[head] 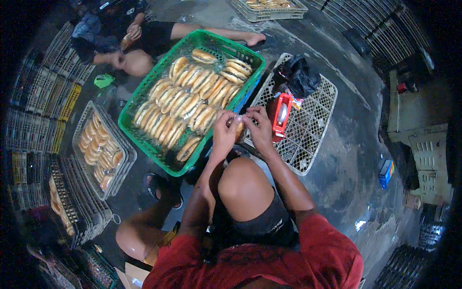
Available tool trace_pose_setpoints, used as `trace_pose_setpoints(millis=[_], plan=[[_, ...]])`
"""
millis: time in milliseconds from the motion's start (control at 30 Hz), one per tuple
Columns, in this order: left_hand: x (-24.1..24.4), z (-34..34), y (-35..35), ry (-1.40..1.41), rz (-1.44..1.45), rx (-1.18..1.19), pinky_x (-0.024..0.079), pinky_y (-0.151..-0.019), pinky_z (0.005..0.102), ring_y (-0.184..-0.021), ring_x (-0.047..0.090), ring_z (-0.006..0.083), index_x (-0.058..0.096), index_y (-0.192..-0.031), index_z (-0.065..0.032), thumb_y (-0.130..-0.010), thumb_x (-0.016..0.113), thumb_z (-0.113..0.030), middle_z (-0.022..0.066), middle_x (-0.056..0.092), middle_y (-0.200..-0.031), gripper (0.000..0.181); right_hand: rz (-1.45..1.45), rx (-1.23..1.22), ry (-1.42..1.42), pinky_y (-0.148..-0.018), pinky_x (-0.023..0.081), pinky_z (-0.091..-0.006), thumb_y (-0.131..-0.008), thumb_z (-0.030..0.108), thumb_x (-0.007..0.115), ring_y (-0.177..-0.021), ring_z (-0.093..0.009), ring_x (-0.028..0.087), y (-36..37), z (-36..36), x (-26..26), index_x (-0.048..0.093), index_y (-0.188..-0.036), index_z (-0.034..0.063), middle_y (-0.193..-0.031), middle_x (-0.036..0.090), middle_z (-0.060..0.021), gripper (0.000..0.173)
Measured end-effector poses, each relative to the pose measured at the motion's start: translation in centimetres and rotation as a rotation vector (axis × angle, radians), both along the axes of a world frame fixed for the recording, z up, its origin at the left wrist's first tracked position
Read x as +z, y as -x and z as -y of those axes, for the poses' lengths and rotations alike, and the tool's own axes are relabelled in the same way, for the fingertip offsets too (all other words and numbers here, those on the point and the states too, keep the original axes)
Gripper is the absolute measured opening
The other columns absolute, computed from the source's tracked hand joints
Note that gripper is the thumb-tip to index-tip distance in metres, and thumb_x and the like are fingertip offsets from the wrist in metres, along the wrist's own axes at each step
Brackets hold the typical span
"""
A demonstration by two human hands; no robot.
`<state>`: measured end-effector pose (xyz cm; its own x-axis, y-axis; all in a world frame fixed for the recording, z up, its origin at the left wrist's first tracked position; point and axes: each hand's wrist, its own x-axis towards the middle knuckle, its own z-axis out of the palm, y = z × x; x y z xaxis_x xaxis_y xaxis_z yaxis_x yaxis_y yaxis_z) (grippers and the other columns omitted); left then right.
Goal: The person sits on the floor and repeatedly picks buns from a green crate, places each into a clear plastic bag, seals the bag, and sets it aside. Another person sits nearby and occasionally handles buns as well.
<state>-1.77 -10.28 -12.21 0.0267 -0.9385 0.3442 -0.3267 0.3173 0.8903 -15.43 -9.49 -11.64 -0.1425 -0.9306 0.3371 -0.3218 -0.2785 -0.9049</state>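
Note:
Between my two hands is a bread roll in a clear plastic bag [239, 133], partly hidden by my fingers. My left hand [224, 126] pinches the gathered neck of the bag, and my right hand [260, 124] pinches it from the other side. Just left of them stands a green plastic crate [164, 169] with rows of filled, bagged bread rolls [196, 86]. A red tape dispenser [281, 115] with a roll of tape sits close to my right hand, on an upturned pale plastic crate [306, 133].
A black plastic bag [301, 77] lies on the pale crate. Stacked trays of bread [101, 148] stand at the left. Another person's hand [134, 31] holds a roll beyond the green crate. A blue box [386, 174] is on the floor at right. Crate stacks [368, 25] line the walls.

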Motion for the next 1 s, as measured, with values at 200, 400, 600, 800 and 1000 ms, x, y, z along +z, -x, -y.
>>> trace_pose_setpoints(millis=[200,400,600,800,1000], plan=[[-0.7,-0.2,2.2,-0.282,-0.429,0.035,0.041,-0.070,0.0255,-0.075,0.050,0.0100,0.059,-0.088,-0.0004,-0.091,0.064,-0.011,0.0017,0.055,-0.078,0.012,0.352,-0.022,-0.286,-0.071,0.045,-0.0298,-0.086,0.012,0.066,-0.076,-0.015,0.057,-0.4,-0.1,-1.4,0.063,-0.087,-0.0016,-0.083,0.062,-0.0081,0.014],[-0.1,-1.0,1.9,-0.376,-0.398,0.060,0.045,-0.065,0.0254,-0.070,0.058,0.0099,0.056,-0.108,-0.0017,-0.085,0.062,-0.002,0.0042,0.063,-0.076,0.024,0.125,-0.481,-0.212,-0.075,0.049,-0.0333,-0.089,0.027,0.068,-0.078,-0.019,0.062,10.3,-1.6,-6.9,0.066,-0.092,-0.0005,-0.085,0.068,-0.0115,0.028],[0.1,-1.6,1.4,-0.274,-0.246,0.072,0.047,-0.064,0.0253,-0.066,0.058,0.0093,0.061,-0.114,-0.0036,-0.082,0.061,-0.002,0.0036,0.064,-0.073,0.033,0.307,-0.189,-0.568,-0.067,0.040,-0.0252,-0.086,0.026,0.072,-0.070,-0.010,0.054,13.0,-3.1,-10.1,0.069,-0.081,0.0005,-0.078,0.065,-0.0030,0.026],[0.9,-2.3,1.7,-0.207,-0.158,0.112,0.048,-0.060,0.0298,-0.059,0.057,0.0128,0.062,-0.112,-0.0038,-0.079,0.062,-0.001,0.0070,0.062,-0.068,0.033,-0.640,-0.327,-0.705,-0.065,0.046,-0.0370,-0.085,0.024,0.071,-0.066,-0.015,0.059,15.7,-7.7,-14.2,0.069,-0.086,0.0006,-0.072,0.067,-0.0087,0.024],[-0.2,-3.1,-0.6,-0.223,-0.036,0.127,0.050,-0.064,0.0315,-0.065,0.061,0.0163,0.058,-0.112,-0.0082,-0.077,0.067,-0.001,0.0059,0.062,-0.073,0.037,0.219,0.231,-0.299,-0.080,0.048,-0.0297,-0.085,0.015,0.069,-0.085,-0.014,0.062,4.2,-4.8,-0.6,0.067,-0.094,0.0024,-0.093,0.067,-0.0032,0.015]])
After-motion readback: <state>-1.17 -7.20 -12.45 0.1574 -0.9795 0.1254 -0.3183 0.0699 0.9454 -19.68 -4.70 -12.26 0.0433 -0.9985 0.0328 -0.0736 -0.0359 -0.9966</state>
